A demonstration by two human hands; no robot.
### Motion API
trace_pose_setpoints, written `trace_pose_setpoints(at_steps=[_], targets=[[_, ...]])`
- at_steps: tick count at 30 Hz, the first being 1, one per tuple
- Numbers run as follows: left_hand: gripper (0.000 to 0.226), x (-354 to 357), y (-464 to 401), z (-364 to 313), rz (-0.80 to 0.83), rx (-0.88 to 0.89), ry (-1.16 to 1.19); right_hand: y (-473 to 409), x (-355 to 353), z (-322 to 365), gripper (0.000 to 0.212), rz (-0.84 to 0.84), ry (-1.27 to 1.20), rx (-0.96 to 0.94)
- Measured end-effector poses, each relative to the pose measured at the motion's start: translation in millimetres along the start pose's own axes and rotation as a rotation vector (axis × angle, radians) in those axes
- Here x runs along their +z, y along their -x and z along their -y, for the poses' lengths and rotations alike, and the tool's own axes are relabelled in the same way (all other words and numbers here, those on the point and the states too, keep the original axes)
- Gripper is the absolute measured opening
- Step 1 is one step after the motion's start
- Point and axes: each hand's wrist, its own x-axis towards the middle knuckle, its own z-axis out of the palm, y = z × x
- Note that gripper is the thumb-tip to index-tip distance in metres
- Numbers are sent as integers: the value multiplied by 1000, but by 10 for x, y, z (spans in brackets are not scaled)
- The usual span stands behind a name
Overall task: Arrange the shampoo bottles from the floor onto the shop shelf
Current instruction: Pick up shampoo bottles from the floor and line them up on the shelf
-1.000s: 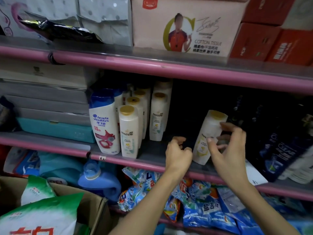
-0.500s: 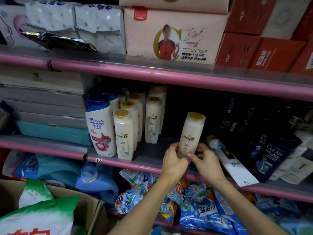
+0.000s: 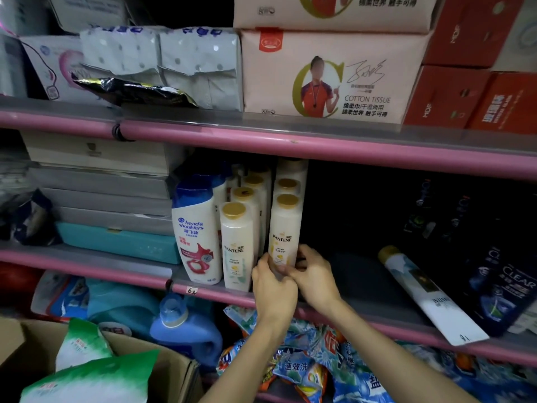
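Observation:
A white Pantene shampoo bottle (image 3: 284, 228) with a gold cap stands upright at the front of the right Pantene row on the middle shelf (image 3: 363, 286). My left hand (image 3: 271, 283) and my right hand (image 3: 312, 274) both hold its lower part, fingers curled round it from either side. More Pantene bottles (image 3: 236, 242) stand in rows to its left and behind it. A Head & Shoulders bottle (image 3: 196, 234) stands left of those. Another white Pantene bottle (image 3: 424, 289) lies tilted on the shelf to the right.
Dark Clear bottles (image 3: 511, 286) fill the shelf's right end. Grey and teal boxes (image 3: 116, 216) are stacked at left. Tissue packs (image 3: 328, 74) sit on the upper shelf. Below are detergent bags (image 3: 305, 367), a blue jug (image 3: 180, 324) and a cardboard box (image 3: 174, 370).
The tilted Pantene bottle was picked up with both hands, stood upright and moved left into the front of the right row. The view shifted upward and closer.

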Motion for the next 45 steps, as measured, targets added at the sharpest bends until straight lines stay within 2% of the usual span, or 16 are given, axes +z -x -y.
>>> trace_pose_setpoints(at_steps=[12, 24, 36, 42, 43, 45], targets=[[64, 78, -42, -68, -11, -68, 27, -153, 62, -52, 38, 37, -101, 26], [66, 15, 268, 13, 19, -20, -68, 113, -82, -40, 35, 125, -49, -24], [59, 1, 409, 54, -85, 21, -126, 220, -162, 58, 44, 212, -4, -19], [64, 8, 417, 137, -95, 24, -179, 111, -330, 67, 40, 459, -80, 79], [64, 6, 413, 155, -96, 26, -185, 52, -366, 73, 40, 426, -53, 103], [63, 7, 404, 179, -109, 33, -195, -86, -403, 69, 39, 220, 14, 142]])
